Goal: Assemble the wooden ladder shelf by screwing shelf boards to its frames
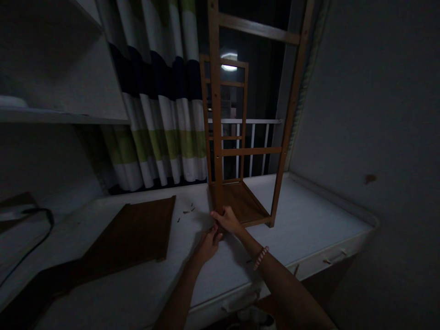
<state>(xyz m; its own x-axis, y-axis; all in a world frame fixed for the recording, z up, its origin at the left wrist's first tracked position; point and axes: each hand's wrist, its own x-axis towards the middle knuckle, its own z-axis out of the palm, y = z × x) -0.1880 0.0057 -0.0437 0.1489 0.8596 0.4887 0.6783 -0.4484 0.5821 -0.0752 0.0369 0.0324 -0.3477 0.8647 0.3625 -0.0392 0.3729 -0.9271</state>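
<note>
A brown wooden shelf frame point(216, 114) stands upright on the white desktop, with a bottom board point(237, 199) between its posts. Around the lower end of its near left post, my right hand point(228, 220) is closed, a beaded bracelet point(261, 257) on that wrist. Just below it, my left hand point(208, 244) is pinched at the foot of the same post. Whatever sits between the left fingertips is too small and dark to make out. Small dark pieces that look like screws point(186, 212) lie on the desk left of the frame.
A loose brown wooden board point(137, 233) lies flat on the left. Behind are a striped curtain point(161, 110) and a dark window with a white railing point(252, 146). A white shelf point(62, 117) juts out at upper left, above a black cable point(51, 217). Drawers point(326, 261) line the desk front.
</note>
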